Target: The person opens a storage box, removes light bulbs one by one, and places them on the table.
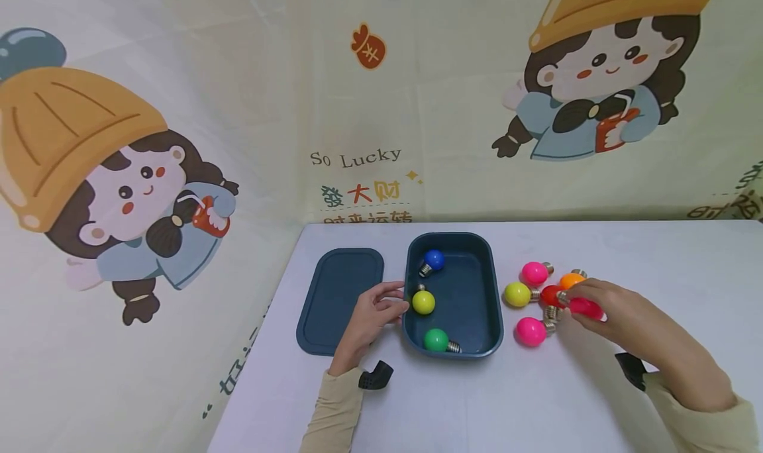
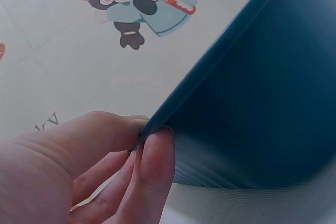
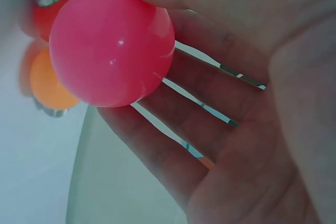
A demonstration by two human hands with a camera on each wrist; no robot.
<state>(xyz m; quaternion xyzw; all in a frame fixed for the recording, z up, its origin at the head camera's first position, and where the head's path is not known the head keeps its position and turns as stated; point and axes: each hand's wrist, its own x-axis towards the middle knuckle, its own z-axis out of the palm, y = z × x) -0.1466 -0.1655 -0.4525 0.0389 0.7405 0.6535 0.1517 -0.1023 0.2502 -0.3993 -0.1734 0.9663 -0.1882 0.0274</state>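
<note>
A pink bulb [image 3: 111,45] sits in the grip of the right hand [image 1: 626,317], pinched between thumb and fingers [image 3: 205,114] just above the worktop [image 1: 536,400], to the right of the blue tub [image 1: 477,294]. Close by it lie a red bulb [image 1: 550,295], an orange bulb [image 1: 571,280], a yellow-green bulb [image 1: 516,295] and two more pink ones [image 1: 534,273] [image 1: 530,331]. The left hand [image 1: 372,317] has its grip on the tub's left rim, thumb and fingers [image 2: 155,166] pinching the wall; from the left wrist the tub looks tilted. Inside the tub lie a blue bulb [image 1: 433,261], a yellow bulb [image 1: 423,301] and a green bulb [image 1: 437,340]. The tub's lid [image 1: 340,301] lies flat just left of it, beside the left hand.
</note>
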